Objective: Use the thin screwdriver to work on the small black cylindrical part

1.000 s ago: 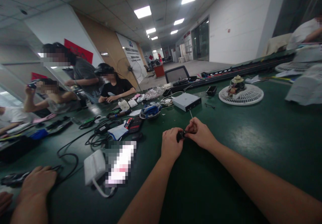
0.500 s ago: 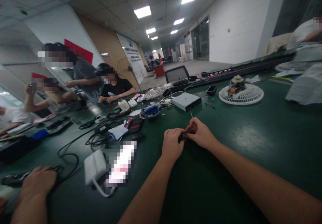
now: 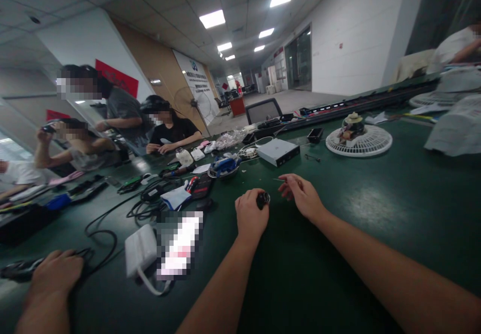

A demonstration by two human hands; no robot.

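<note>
The left grip (image 3: 250,213) holds 1 black part (image 3: 262,201).

Premises: open-plan office, part in use as repair-type wkshp. Office evid.: recessed ceiling lights (image 3: 212,19), wall sign (image 3: 196,76) w/ logo + lettering, mesh-back chair (image 3: 263,110), red desk (image 3: 237,105) at rear. Wkshp evid.: lg. green tabletop (image 3: 361,244) w/ tangled cables (image 3: 141,206), metal-cased elec. unit (image 3: 278,151), white grille (image 3: 378,142) w/ exposed motor-type assy. (image 3: 352,127). Several persons at/nr. tables, e.g. one in blk. top (image 3: 180,128).

Drive (image 3: 278,151) beyond hands (image 3: 251,212); motor (image 3: 352,129) on grille (image 3: 380,141), right of drive.
</note>
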